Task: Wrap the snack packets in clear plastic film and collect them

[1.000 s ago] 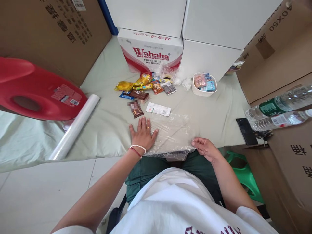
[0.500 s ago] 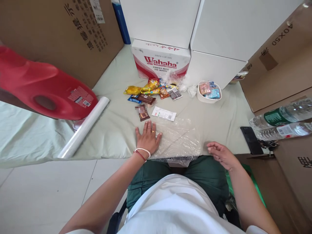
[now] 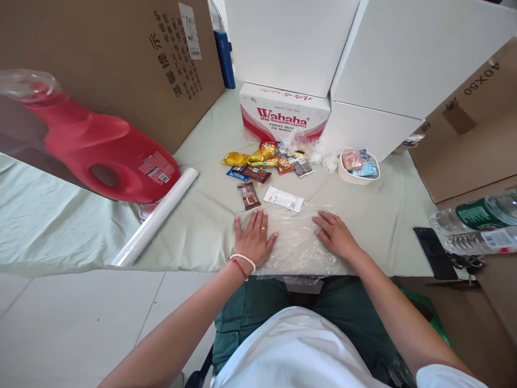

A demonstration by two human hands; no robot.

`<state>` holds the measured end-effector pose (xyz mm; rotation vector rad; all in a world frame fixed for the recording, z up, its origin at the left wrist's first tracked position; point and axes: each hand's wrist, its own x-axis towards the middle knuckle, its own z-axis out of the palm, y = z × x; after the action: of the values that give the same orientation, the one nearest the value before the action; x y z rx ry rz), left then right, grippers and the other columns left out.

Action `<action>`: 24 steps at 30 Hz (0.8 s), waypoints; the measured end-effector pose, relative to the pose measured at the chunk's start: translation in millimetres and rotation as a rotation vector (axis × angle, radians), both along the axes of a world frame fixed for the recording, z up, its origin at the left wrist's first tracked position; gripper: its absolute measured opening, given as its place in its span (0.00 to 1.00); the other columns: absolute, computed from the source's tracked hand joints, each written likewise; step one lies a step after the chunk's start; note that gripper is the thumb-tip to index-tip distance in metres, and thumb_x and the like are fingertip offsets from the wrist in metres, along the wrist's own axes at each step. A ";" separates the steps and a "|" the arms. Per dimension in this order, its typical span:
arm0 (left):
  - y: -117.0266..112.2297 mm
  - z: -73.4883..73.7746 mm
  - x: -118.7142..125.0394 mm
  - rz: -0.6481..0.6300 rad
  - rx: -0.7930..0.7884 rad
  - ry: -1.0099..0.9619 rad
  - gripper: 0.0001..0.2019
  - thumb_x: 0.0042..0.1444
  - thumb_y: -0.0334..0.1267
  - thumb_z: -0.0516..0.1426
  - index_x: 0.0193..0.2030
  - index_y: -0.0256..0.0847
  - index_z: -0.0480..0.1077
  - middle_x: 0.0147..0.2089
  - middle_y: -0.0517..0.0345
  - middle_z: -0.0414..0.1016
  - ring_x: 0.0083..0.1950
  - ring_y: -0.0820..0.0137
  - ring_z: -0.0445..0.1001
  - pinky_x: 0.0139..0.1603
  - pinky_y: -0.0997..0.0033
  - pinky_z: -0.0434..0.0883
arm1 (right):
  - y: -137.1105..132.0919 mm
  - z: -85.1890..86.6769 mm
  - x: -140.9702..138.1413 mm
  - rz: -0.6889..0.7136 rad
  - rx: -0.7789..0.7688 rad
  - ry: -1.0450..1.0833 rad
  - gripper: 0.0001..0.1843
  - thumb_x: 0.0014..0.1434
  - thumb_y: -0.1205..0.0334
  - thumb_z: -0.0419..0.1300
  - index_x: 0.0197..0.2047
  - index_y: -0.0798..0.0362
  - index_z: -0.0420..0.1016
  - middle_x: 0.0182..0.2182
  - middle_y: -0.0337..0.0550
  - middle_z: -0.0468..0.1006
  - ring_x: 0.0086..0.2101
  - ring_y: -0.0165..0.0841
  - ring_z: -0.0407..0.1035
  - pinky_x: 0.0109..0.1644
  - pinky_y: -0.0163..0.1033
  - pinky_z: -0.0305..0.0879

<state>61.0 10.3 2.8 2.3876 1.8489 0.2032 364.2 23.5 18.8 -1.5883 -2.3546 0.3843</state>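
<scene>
A sheet of clear plastic film (image 3: 297, 245) lies spread on the cloth-covered table, its near part hanging over the front edge. My left hand (image 3: 253, 237) rests flat on the film's left side, fingers stretched out. On its right side, my right hand (image 3: 334, 233) lies palm down with the fingers apart. Just beyond the film are a white packet (image 3: 284, 199) and a brown wrapped snack (image 3: 249, 195). Behind them is a pile of snacks, among them a brown bar (image 3: 256, 173), a yellow packet (image 3: 236, 159) and a grey packet (image 3: 301, 166).
A roll of film (image 3: 155, 216) lies at left by a large red jug (image 3: 117, 156). A white bowl (image 3: 358, 178) of small packets stands at back right, near a Wahaba-style printed carton (image 3: 285, 116). A phone (image 3: 435, 253) and plastic bottles (image 3: 480, 213) lie at right.
My right hand has moved left from beside the film onto it, and its fingers have spread out. My left hand stays flat on the film. The camera view has shifted slightly.
</scene>
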 end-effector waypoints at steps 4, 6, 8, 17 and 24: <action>4.0 -2.2 -4.5 -0.014 -0.007 -0.001 0.36 0.73 0.55 0.40 0.79 0.34 0.50 0.81 0.40 0.45 0.82 0.51 0.46 0.78 0.27 0.36 | 31.3 4.6 27.0 -0.157 0.017 -0.040 0.22 0.71 0.56 0.50 0.55 0.54 0.81 0.55 0.54 0.81 0.55 0.45 0.73 0.65 0.53 0.64; 4.2 -2.2 -4.8 -0.015 -0.015 -0.006 0.36 0.73 0.55 0.40 0.79 0.33 0.51 0.81 0.40 0.44 0.82 0.51 0.46 0.78 0.28 0.37 | 55.4 16.7 22.5 -0.279 0.036 -0.073 0.22 0.70 0.58 0.49 0.54 0.55 0.82 0.49 0.54 0.83 0.48 0.45 0.75 0.61 0.52 0.66; 4.1 -2.4 -5.0 -0.021 -0.021 -0.012 0.36 0.73 0.55 0.40 0.78 0.32 0.51 0.81 0.40 0.45 0.82 0.51 0.47 0.78 0.28 0.38 | 86.1 30.0 0.7 -0.337 0.044 -0.096 0.22 0.70 0.59 0.50 0.57 0.55 0.80 0.48 0.54 0.82 0.46 0.44 0.75 0.58 0.49 0.67; 4.9 -3.6 -5.7 -0.030 -0.031 -0.025 0.36 0.72 0.55 0.40 0.79 0.34 0.51 0.82 0.41 0.45 0.82 0.52 0.46 0.79 0.30 0.38 | 226.8 38.3 -152.1 -0.301 -0.082 -0.227 0.33 0.70 0.50 0.55 0.73 0.53 0.58 0.63 0.62 0.70 0.53 0.50 0.73 0.54 0.49 0.69; 4.2 -3.2 -5.0 -0.024 -0.027 -0.038 0.37 0.72 0.57 0.39 0.79 0.34 0.50 0.82 0.42 0.45 0.82 0.53 0.45 0.79 0.32 0.36 | 211.6 34.5 -138.6 -0.315 -0.048 -0.257 0.30 0.69 0.66 0.52 0.73 0.51 0.60 0.59 0.60 0.73 0.50 0.49 0.75 0.52 0.49 0.70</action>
<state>56.0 14.6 -0.4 2.3698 1.7945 0.2178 225.6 235.1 53.3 -2.1009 -2.2254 0.1779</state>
